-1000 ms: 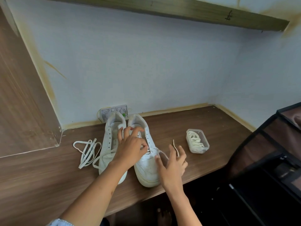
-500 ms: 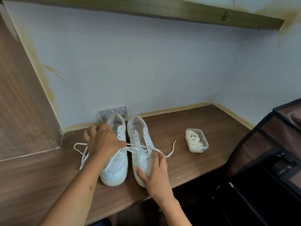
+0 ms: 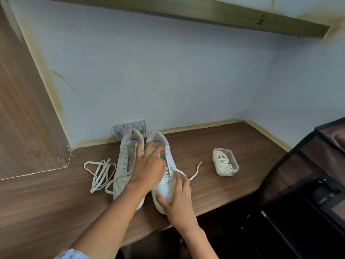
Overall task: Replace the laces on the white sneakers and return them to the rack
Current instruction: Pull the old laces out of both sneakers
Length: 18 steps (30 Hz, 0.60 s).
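On the tabletop (image 3: 214,146), the right sneaker (image 3: 164,186) is steadied at the toe by the right hand (image 3: 177,200), while the lace (image 3: 194,172) appears pinched by the spread-fingered left hand (image 3: 149,171).

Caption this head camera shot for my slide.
Left hand and right hand lacing the right white sneaker on a wooden shelf.

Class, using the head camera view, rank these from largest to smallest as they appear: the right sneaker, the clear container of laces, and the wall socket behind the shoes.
1. Right sneaker, clearly the largest, though partly covered by hands.
2. Clear container of laces.
3. Wall socket, partly hidden behind the shoes and farther away, so its place below the container is unsure.
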{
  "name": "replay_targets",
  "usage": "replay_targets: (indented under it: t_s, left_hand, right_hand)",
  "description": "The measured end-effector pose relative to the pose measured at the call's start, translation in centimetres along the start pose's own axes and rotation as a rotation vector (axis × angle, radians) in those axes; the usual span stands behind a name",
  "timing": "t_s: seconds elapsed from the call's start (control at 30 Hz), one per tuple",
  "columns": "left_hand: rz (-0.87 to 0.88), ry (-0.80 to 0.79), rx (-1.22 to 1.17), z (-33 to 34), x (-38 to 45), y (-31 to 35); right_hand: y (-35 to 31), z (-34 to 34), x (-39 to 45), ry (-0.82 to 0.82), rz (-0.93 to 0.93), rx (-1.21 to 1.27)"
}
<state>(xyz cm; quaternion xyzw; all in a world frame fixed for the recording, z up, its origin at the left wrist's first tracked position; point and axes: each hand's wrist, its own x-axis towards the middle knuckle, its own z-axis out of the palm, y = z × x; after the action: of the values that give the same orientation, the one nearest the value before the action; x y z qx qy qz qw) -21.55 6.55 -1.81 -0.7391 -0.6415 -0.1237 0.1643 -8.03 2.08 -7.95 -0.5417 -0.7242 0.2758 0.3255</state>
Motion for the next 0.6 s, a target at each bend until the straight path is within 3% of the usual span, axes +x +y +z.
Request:
replay_targets:
  t_s: [0.13, 0.27, 0.33, 0.4, 0.47, 0.5, 0.6]
  left_hand:
    - [-0.094, 0.177, -0.148, -0.7, 0.4, -0.9]
    - [-0.586, 0.36, -0.387, -2.2, 0.4, -3.7]
    - [-0.855, 0.363, -0.496, -2.6, 0.2, -5.1]
    - [-0.989, 0.304, -0.515, -2.3, -0.3, -5.7]
    - [-0.938, 0.272, -0.491, -1.6, -0.7, -5.7]
    - [-0.83, 0.281, -0.483, -1.3, -0.7, -5.6]
    - [-0.305, 0.247, -0.415, -0.5, -0.3, -4.7]
  right_hand:
    - [0.1, 0.0, 0.0, 0.011, -0.009, 0.001]
    - [0.1, -0.4, 0.0, -0.006, -0.013, 0.003]
    - [0.0, -0.4, 0.0, -0.012, -0.019, 0.004]
    - [0.0, -0.3, 0.0, -0.014, -0.017, 0.003]
    - [0.0, -0.2, 0.1, -0.01, -0.014, 0.004]
    - [0.0, -0.2, 0.1, -0.008, -0.013, 0.004]
    - [0.0, -0.2, 0.1, -0.011, -0.013, -0.001]
